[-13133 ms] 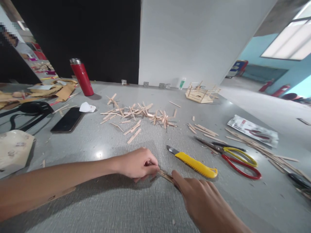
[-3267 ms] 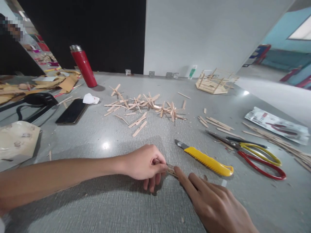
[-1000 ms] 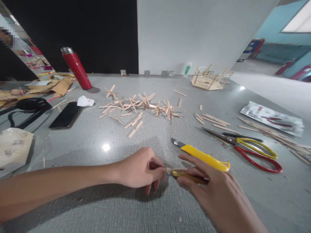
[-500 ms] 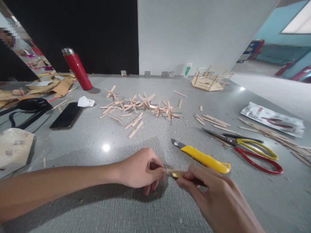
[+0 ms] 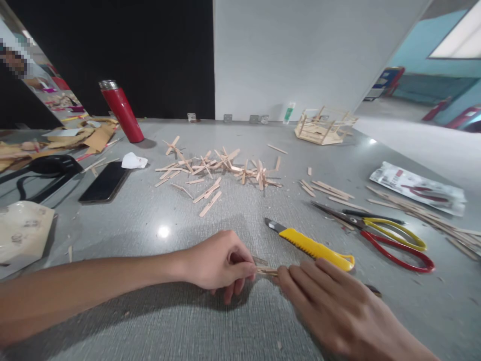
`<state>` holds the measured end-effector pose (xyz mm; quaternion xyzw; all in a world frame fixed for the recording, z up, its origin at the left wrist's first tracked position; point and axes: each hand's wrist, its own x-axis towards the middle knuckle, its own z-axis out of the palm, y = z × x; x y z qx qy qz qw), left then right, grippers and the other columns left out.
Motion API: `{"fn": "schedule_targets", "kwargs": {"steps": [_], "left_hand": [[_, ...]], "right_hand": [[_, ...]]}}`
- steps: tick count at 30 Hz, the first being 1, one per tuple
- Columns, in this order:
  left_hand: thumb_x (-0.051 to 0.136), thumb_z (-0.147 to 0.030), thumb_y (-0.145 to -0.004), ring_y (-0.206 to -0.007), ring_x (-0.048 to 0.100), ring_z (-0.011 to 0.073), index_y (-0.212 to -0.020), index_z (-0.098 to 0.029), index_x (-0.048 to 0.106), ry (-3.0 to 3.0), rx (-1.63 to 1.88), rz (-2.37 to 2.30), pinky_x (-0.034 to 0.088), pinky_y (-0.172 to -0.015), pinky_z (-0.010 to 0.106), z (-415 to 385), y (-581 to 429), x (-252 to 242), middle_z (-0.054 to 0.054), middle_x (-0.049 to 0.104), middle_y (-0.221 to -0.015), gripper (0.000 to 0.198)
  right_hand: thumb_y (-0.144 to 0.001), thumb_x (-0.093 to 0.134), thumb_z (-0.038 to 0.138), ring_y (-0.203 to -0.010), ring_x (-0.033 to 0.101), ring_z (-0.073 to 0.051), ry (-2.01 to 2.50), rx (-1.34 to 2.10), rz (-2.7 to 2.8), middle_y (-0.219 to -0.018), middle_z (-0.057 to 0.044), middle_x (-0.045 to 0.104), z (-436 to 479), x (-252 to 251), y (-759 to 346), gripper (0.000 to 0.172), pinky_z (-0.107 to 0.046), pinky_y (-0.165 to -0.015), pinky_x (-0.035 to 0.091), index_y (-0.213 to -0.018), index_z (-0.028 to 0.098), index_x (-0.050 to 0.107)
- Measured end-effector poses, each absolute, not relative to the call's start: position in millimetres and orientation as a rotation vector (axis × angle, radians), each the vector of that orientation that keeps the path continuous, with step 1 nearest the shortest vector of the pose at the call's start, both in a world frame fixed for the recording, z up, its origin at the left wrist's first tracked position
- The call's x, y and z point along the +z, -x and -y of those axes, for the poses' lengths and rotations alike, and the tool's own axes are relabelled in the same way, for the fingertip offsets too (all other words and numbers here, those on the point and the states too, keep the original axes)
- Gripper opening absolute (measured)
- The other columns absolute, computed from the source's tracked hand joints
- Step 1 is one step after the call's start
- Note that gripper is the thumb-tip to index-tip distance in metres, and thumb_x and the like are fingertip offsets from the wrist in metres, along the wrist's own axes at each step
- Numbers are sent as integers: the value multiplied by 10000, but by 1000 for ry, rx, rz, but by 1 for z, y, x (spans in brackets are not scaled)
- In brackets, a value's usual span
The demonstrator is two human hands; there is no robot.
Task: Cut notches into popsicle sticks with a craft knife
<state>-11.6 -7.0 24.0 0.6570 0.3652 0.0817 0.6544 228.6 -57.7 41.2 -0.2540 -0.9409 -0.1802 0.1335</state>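
Note:
My left hand rests on the grey table, fingers curled and pinching one end of a thin wooden stick. My right hand is closed over the stick's other end from the right; what else it holds is hidden under the fingers. The two hands almost meet. A yellow utility knife lies just behind my right hand, blade end pointing left.
Scissors with red and yellow handles lie right of the knife. Loose wooden sticks are scattered mid-table, more at right. A stick frame model, red flask, black phone, packet and cardboard scraps surround them.
My right hand has slid closer to my left and closed down over the stick; the small yellow-tipped tool seen in it a moment ago is now hidden. My left hand has stayed put.

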Motion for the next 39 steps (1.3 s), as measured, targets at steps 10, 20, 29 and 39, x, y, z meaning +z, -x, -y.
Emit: {"fn": "schedule_targets", "kwargs": {"steps": [10, 20, 29, 39], "left_hand": [[511, -196, -932, -400, 613, 111, -759, -161, 631, -1486, 187, -847, 402, -312, 147, 6, 14, 20, -25, 618, -583, 214], [574, -311, -965, -393, 608, 113, -736, -165, 592, -1488, 185, -795, 403, -315, 158, 5, 13, 16, -25, 611, -578, 271], [569, -305, -961, -394, 608, 111, -749, -167, 597, -1490, 176, -797, 399, -312, 154, 4, 12, 16, -26, 618, -582, 255], [544, -247, -953, -385, 582, 91, -743, -156, 617, -1536, 236, -806, 355, -322, 139, 9, 12, 19, -27, 608, -575, 241]], "right_hand": [[-1020, 412, 105, -761, 709, -243, 684, -712, 2618, -881, -114, 772, 59, 52, -242, 275, -410, -719, 503, -1070, 134, 681], [-1048, 481, 148, -649, 537, -161, 929, -116, 2642, -744, -4, 590, 53, 27, -236, 134, -336, -621, 370, -970, 175, 587], [-1052, 480, 160, -641, 542, -156, 918, -93, 2660, -750, 0, 601, 52, 31, -235, 130, -332, -612, 360, -963, 178, 573], [-1041, 337, 102, -574, 553, -178, 929, -252, 2750, -719, -17, 613, 57, 35, -229, 300, -341, -534, 334, -935, 190, 603]]}}
